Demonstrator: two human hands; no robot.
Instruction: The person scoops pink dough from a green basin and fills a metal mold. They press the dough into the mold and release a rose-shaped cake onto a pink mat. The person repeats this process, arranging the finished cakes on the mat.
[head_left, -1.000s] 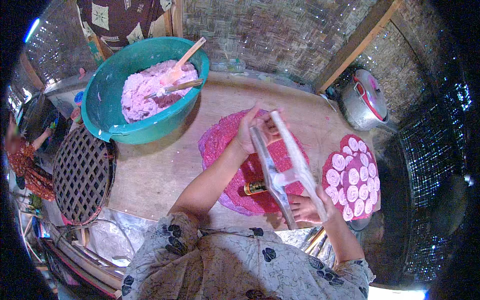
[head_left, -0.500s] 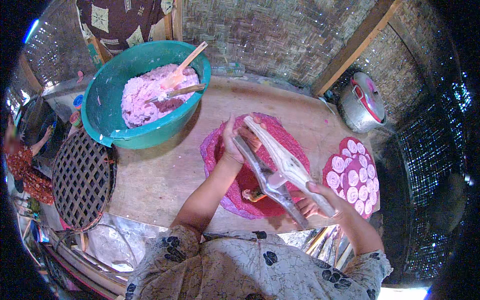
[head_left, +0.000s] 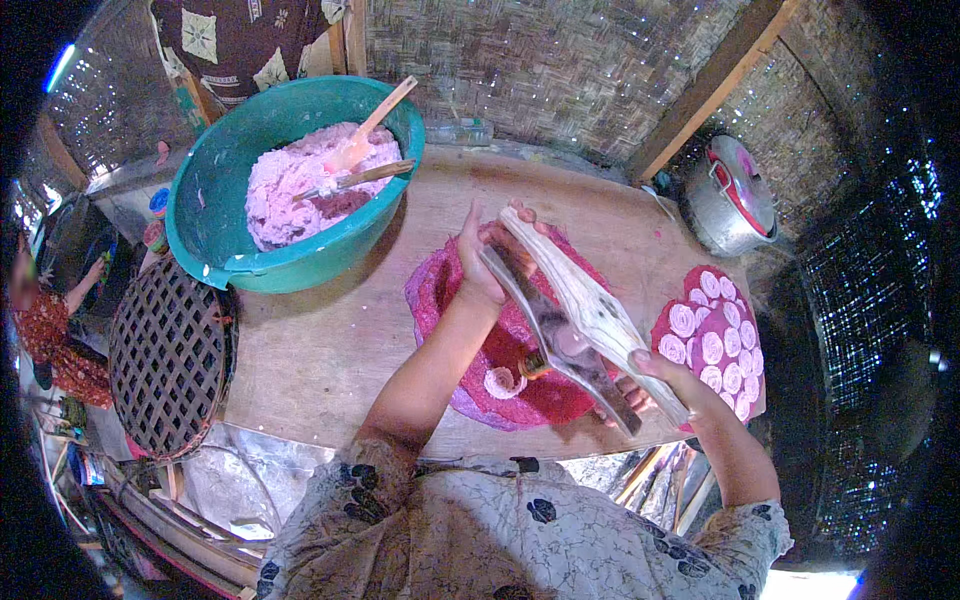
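Observation:
My left hand point(head_left: 482, 258) and my right hand point(head_left: 672, 388) grip opposite ends of a wooden hand press. Its pale upper bar point(head_left: 580, 290) and dark lower bar point(head_left: 545, 335) lie close together, with a bit of pink dough between them at the middle. From beneath the lower bar a brown nozzle point(head_left: 536, 364) points down and to the left. Beside the nozzle a pink dough coil point(head_left: 502, 383) rests on a round, red-and-purple mat point(head_left: 440, 300). The press and my hands hide much of that mat.
At the back left, a green basin point(head_left: 200, 250) holds pink dough point(head_left: 285, 195) and wooden-handled tools. Round pink coils cover a second red mat point(head_left: 675, 322) at right. Behind it stands a lidded metal pot point(head_left: 735, 205). A lattice tray point(head_left: 170, 350) leans left; beyond it is another person point(head_left: 55, 340).
The press has shifted slightly right, and its bars are closer together. A rounder pink coil now shows by the nozzle, where a short strand was seen before. Both hands keep their grip.

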